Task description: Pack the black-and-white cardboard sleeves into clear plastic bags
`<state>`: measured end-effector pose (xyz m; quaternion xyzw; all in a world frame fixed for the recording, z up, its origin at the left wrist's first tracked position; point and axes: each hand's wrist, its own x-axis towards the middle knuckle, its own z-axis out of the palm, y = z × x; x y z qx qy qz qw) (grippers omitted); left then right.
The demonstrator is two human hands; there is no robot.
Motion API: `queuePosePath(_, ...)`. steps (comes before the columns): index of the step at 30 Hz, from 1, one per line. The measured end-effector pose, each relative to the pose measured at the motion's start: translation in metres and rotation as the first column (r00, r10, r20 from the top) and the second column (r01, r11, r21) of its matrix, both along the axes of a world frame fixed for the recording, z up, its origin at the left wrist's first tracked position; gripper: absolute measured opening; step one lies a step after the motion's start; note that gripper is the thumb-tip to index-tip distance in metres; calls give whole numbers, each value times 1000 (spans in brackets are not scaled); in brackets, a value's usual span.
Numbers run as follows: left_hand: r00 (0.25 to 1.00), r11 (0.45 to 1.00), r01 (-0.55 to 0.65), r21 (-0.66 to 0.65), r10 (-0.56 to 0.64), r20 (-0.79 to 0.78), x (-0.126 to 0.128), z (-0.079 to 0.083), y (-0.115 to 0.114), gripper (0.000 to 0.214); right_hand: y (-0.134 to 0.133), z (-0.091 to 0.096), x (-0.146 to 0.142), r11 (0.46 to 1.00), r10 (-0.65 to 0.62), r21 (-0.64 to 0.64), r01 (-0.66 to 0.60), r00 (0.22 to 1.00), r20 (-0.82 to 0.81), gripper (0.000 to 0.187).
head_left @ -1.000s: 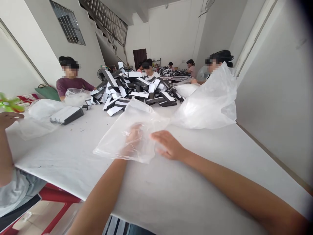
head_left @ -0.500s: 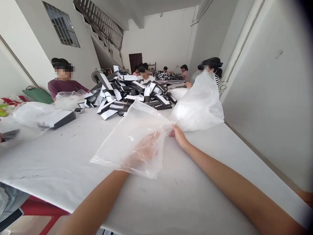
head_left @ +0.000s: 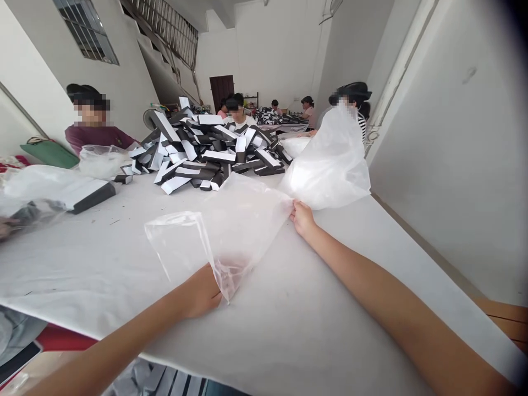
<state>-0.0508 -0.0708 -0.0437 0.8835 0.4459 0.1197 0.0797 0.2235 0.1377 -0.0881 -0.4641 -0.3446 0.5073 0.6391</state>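
Note:
A clear plastic bag (head_left: pixel 251 212) is spread between my two hands above the table, its open-looking edge lifted at the left. My right hand (head_left: pixel 303 217) pinches the bag's right corner between thumb and fingers. At the lower edge, my left hand (head_left: pixel 208 291) is closed on the bunched plastic; its fingers show only as a blur through the film. Right behind my right hand stands a large heap of clear plastic bags (head_left: pixel 330 170). Beyond the bag lies a big pile of black-and-white folded boxes (head_left: pixel 206 148).
The white-covered table (head_left: pixel 124 264) reaches far back. On the left lie more plastic bags (head_left: pixel 41 184) and a black-and-white box (head_left: pixel 94 195), near another person's hand (head_left: pixel 6 228). Several people sit around the tables. A wall (head_left: pixel 449 165) runs along the right.
My left hand has moved back and left, drawing the bag's lower edge with it, and the bag's left side has folded upward. My right hand still pinches the corner. The view has shifted slightly.

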Motion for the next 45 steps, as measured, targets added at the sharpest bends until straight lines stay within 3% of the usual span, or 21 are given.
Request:
queuePosePath(4,985,993,93,-74,-103,-137,-29,7,-37,40,3,-3,1,999,-25,-23,25,999,-29,15)
queuePosePath(8,971,998,28,-48,-38,-235,-55,6,-55,51,-1,-4,2,999,-29,21,29,999,-33,11)
queuePosePath(12,949,976,-216,24,216,-229,-72,10,-48,54,-11,-4,-2,993,-23,115,19,999,31,10)
queuePosePath(16,871,872,-489,-12,487,-67,-64,16,-30,59,-19,-3,-7,981,-1,192,-34,984,178,16)
queuePosePath(19,802,808,-581,-101,589,96,-50,13,-21,55,-21,-2,-6,980,36,186,-77,976,217,18)
queuePosePath(21,782,801,-580,-147,598,173,-48,9,-18,54,-20,0,-5,986,15,162,-45,984,179,16)
queuePosePath(24,823,846,-493,-203,530,206,-62,4,-18,54,-20,2,-2,995,-52,88,46,997,61,16)
queuePosePath(28,863,866,-442,-232,481,154,-97,4,-21,51,-21,5,-3,998,-3,70,-2,997,73,16)
queuePosePath(32,878,872,-467,-143,477,40,-119,-2,-32,48,-21,3,-6,996,25,85,-41,985,173,23)
queuePosePath(39,955,955,-254,153,272,-114,-124,-22,-54,40,-24,6,-8,997,31,65,-47,974,225,20)
queuePosePath(45,926,935,-292,203,330,-186,-130,-27,-64,47,-22,5,-6,999,27,39,-36,979,202,14)
